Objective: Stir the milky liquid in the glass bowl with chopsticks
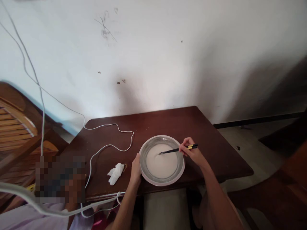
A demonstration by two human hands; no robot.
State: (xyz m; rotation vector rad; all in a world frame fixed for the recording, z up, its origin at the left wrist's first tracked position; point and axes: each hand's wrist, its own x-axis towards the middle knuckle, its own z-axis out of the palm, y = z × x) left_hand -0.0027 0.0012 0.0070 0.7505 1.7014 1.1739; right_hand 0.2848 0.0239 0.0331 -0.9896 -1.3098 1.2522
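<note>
A round metal bowl [144, 151] holding pale creamy liquid sits near the front edge of a dark wooden table [168, 123]. My right hand [189, 150] is closed on a pair of black chopsticks with yellow bands [178, 149], whose tips dip into the liquid near the bowl's middle. My left hand [135, 167] rests against the bowl's left rim, fingers curled on its outer edge.
A crumpled white tissue [115, 172] lies left of the bowl. A white cable [112, 146] loops across the table's left half and hangs off the front. A wooden slatted chair [16, 127] stands at the left, against the white wall. A blurred patch covers something at the lower left.
</note>
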